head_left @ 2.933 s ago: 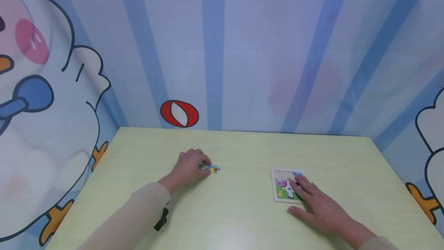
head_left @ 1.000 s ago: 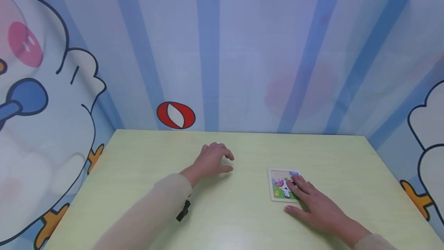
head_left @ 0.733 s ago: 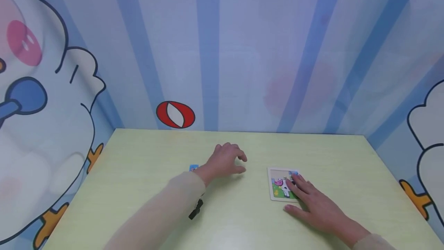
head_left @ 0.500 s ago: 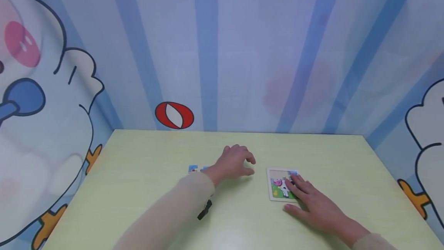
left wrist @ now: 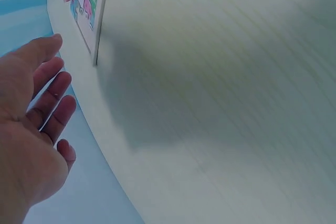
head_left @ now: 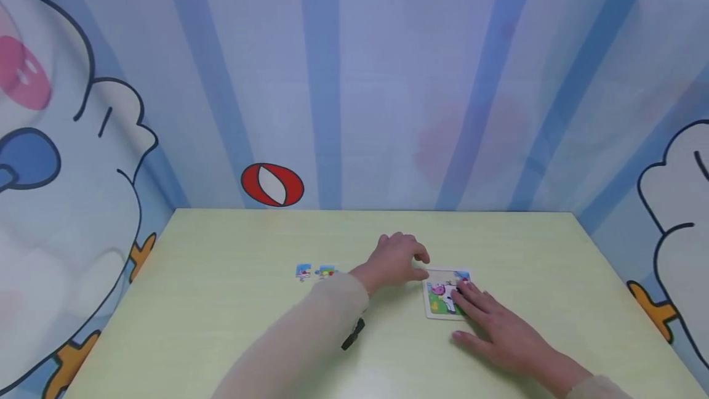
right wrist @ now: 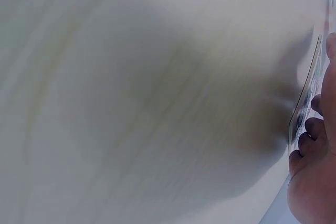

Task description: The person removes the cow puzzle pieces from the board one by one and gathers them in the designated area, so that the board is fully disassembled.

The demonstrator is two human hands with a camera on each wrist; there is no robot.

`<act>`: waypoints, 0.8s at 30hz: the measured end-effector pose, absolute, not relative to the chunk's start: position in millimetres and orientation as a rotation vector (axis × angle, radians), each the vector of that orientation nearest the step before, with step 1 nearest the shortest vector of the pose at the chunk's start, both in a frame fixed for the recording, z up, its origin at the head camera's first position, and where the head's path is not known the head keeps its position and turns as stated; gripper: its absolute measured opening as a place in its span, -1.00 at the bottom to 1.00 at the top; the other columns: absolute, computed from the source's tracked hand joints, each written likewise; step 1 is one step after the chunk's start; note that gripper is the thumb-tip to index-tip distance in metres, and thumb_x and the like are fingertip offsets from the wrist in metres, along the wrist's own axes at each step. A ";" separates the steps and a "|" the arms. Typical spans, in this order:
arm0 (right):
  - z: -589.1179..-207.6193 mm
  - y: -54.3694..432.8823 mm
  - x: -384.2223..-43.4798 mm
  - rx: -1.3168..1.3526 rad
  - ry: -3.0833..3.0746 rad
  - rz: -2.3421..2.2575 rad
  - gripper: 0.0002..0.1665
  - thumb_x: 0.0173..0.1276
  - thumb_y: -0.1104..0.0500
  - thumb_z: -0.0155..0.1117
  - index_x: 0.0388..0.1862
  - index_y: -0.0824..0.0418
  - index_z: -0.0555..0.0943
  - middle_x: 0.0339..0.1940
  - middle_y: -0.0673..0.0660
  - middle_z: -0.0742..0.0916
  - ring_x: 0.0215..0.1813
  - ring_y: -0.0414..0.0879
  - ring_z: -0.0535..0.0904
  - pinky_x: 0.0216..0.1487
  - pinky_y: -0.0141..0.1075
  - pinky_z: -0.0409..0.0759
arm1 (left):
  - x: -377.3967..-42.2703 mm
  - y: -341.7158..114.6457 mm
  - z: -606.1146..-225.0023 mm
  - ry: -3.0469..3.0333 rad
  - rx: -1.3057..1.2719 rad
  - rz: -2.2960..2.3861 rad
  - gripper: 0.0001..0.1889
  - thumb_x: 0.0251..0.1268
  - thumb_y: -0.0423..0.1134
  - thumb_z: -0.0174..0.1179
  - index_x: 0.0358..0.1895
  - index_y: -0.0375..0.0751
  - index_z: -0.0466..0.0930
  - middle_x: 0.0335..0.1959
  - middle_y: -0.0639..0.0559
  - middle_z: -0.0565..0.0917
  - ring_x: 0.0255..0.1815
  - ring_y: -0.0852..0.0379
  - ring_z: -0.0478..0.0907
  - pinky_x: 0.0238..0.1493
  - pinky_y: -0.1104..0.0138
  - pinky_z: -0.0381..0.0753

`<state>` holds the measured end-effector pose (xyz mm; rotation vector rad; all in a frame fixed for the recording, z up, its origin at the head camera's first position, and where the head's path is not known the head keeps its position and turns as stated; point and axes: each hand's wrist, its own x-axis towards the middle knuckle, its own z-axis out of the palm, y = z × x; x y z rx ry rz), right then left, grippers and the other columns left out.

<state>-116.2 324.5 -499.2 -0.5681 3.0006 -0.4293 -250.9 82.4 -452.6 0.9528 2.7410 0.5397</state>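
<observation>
A small framed jigsaw puzzle (head_left: 439,308) with a cow picture lies on the table, its upper part showing bare tan board. My right hand (head_left: 505,330) rests fingertips on its right side, hiding part of the picture. At the puzzle's upper left corner hovers my left hand (head_left: 394,260), fingers loosely bent, thumb apart from them; the left wrist view shows this left hand (left wrist: 39,124) with nothing in its grasp. Two loose jigsaw pieces, one blue and white (head_left: 303,271), one blue with red and yellow (head_left: 327,270), lie left of the left forearm, the second partly beside the sleeve.
The pale wooden table (head_left: 232,319) ends at a blue striped backdrop (head_left: 376,79) with cartoon prints. A black strap (head_left: 353,334) hangs at the left wrist. The left sleeve (head_left: 310,337) crosses the front middle of the table.
My left hand has left the loose pieces and travelled right to the framed puzzle, uncovering both pieces behind it. My right hand stays on the puzzle. The head view has shifted slightly.
</observation>
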 end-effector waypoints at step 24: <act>-499.3 331.0 -107.4 -0.564 2.964 -0.427 0.01 0.54 -0.51 0.06 0.72 0.05 0.29 0.74 0.10 0.31 0.68 0.24 0.25 0.51 0.20 0.40 | -237.6 130.0 -464.3 2.672 0.699 0.699 -0.79 0.37 0.03 0.47 -0.04 0.09 0.85 -0.13 0.29 0.76 0.04 0.16 0.51 0.19 0.18 0.38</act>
